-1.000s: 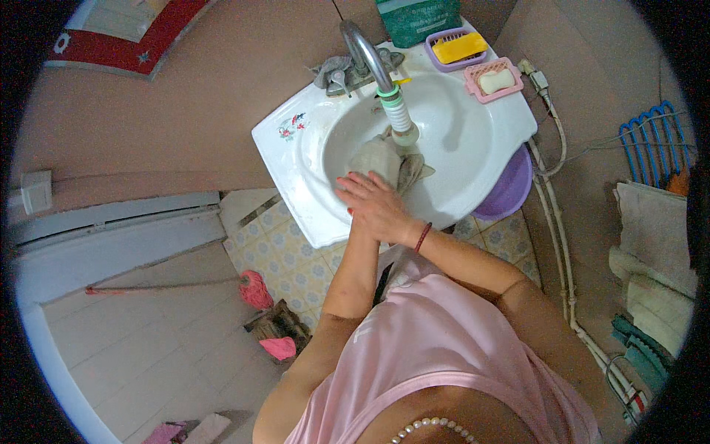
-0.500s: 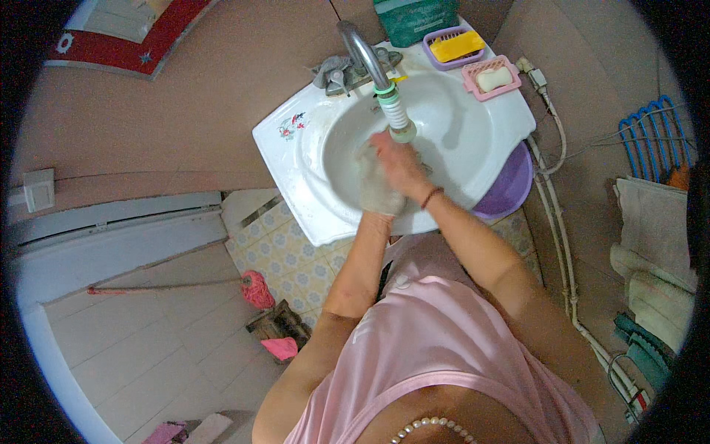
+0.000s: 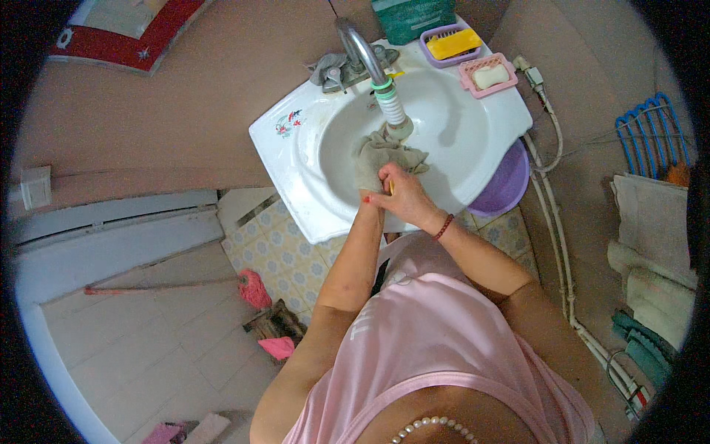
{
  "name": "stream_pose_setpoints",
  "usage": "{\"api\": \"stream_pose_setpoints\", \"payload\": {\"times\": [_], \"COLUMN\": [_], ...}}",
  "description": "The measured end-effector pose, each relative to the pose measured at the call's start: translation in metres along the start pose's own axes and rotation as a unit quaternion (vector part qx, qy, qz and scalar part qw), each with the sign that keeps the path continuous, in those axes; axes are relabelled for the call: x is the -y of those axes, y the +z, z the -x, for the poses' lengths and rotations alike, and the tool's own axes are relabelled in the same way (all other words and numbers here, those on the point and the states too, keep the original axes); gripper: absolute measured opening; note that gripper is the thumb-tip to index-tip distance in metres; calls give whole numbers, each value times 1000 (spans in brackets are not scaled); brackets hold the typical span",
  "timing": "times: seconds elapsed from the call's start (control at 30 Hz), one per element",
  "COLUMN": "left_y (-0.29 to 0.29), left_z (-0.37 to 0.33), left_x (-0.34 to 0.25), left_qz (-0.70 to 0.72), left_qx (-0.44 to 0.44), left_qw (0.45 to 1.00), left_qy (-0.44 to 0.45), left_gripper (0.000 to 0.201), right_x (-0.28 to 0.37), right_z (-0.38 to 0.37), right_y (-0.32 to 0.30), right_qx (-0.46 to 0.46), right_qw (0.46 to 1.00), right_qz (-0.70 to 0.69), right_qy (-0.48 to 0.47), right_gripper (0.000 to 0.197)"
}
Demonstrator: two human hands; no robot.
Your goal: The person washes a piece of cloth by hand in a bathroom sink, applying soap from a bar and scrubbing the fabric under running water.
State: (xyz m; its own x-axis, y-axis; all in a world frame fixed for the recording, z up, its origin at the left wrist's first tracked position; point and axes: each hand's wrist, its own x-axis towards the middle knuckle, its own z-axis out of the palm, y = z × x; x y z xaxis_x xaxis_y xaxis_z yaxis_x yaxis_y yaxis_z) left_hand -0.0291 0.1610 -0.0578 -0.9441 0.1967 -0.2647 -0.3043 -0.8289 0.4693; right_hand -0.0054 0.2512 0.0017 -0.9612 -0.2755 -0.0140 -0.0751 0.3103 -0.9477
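A wet-looking grey-beige cloth [image 3: 392, 153] covers my left hand [image 3: 370, 177] down to the wrist, inside the white sink [image 3: 333, 140]. Its fingers are hidden beneath the fabric, so their pose cannot be made out. My right hand [image 3: 407, 196] is closed at the cloth's edge by my left wrist, the thumb lying across that wrist. A small yellow spot shows between its curled fingers. Just above the cloth hangs the white ribbed nozzle of the curved metal faucet [image 3: 362, 48].
At the sink's back right sit a purple dish [image 3: 425, 52] with a yellow brush and a pink dish [image 3: 473, 89] with white soap. A purple basin [image 3: 503, 185] is below the rim. Pipes run down the right wall; a mop [image 3: 254, 288] lies on the left.
My right hand has moved from under the nozzle back toward my left wrist, closing at the cloth's edge. The cloth now lies spread and crumpled beneath the nozzle.
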Motion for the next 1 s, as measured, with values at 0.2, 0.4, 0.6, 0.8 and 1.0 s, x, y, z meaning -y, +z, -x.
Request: {"api": "stream_pose_setpoints", "payload": {"times": [0.2, 0.4, 0.6, 0.8, 1.0], "left_y": [-2, 7, 9, 10, 4], "left_z": [11, 17, 16, 10, 12], "left_x": [3, -5, -17, -26, -36], "left_qz": [-74, -57, -55, -51, -32], "left_qx": [-31, -13, 4, 18, 9], "left_qw": [997, 998, 999, 999, 999], "left_qy": [22, 3, -2, -6, 1], "left_gripper": [43, 43, 44, 45, 46], "right_x": [-2, 26, 44, 51, 45], "right_z": [-5, 7, 14, 16, 22], "right_y": [-2, 11, 9, 20, 30], "right_qx": [57, 104, 79, 102, 130], "right_qw": [996, 978, 982, 981, 964], "right_qz": [71, 163, 133, 81, 152], "right_qy": [-15, -78, -106, -142, -173], "right_gripper": [22, 18, 14, 15, 14]}}
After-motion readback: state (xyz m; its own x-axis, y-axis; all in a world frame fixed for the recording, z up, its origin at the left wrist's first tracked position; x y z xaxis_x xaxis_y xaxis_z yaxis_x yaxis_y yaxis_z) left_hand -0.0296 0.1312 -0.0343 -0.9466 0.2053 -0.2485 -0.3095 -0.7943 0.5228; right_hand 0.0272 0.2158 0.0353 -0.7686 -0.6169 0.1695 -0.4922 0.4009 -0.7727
